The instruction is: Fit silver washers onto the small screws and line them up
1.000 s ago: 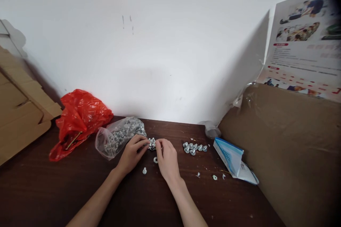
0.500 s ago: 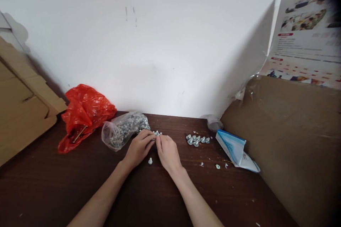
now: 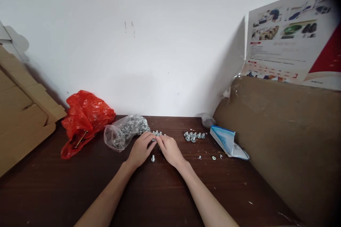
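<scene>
My left hand [image 3: 140, 150] and my right hand [image 3: 169, 150] meet at the fingertips over the table. Between them they pinch a small metal fastener [image 3: 153, 140], mostly covered by the fingers. Just behind the fingertips stands a group of small silver screws [image 3: 157, 133], partly hidden by my hands. One silver screw [image 3: 152, 158] is on the table in front, between my wrists. Left of my left hand lies a clear plastic bag [image 3: 125, 133] full of small metal hardware.
Several broad-headed silver screws [image 3: 193, 136] cluster to the right. Beyond them lie a blue-and-white packet [image 3: 226, 142] and small scraps [image 3: 214, 158]. A red plastic bag [image 3: 86, 113] sits at left. Cardboard [image 3: 26, 113] and a brown panel [image 3: 279, 124] flank the dark table [image 3: 160, 198].
The view has shifted a little, moving the right-hand panel and packet leftward in the picture. My hands stay together at the fastener, with the fingers only slightly changed.
</scene>
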Action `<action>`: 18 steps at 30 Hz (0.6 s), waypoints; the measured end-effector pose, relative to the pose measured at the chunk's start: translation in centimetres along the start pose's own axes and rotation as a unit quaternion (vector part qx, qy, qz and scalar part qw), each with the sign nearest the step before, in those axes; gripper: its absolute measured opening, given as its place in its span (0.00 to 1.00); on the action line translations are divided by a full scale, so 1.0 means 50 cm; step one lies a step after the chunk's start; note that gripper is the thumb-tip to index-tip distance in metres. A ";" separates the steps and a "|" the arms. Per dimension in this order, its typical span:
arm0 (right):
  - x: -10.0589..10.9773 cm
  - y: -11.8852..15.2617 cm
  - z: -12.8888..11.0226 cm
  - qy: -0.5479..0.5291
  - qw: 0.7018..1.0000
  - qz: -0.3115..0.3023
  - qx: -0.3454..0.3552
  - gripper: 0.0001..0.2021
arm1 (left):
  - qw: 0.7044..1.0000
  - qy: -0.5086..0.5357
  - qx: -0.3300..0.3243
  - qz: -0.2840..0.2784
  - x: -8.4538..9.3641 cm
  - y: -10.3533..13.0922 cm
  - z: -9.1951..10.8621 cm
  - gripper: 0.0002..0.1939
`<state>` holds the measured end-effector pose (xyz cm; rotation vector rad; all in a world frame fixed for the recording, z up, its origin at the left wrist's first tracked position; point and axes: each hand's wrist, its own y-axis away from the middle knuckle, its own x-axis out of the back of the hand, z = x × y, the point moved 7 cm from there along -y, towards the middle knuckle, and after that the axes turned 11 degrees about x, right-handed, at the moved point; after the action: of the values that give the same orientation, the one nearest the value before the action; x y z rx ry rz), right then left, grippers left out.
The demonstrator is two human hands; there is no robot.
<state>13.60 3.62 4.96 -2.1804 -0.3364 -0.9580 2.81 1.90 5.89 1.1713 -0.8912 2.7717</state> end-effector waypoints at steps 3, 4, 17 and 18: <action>0.009 -0.001 -0.001 -0.032 0.999 0.020 -0.015 0.16 | 1.000 0.011 0.016 0.010 0.006 -0.003 -0.010 0.07; 0.014 0.000 -0.003 -0.041 0.999 0.027 -0.015 0.14 | 1.000 0.016 0.024 0.013 0.007 -0.004 -0.015 0.07; 0.002 -0.005 -0.001 0.003 1.000 0.003 0.005 0.19 | 0.999 0.030 0.013 -0.011 0.002 -0.006 -0.010 0.07; 0.006 -0.005 -0.002 -0.001 1.000 0.007 0.006 0.18 | 0.999 0.031 0.018 -0.008 0.003 -0.007 -0.012 0.07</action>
<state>13.64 3.69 5.34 -2.1698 -0.3264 -0.9424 2.38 2.44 5.83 1.0864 -0.8248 2.8058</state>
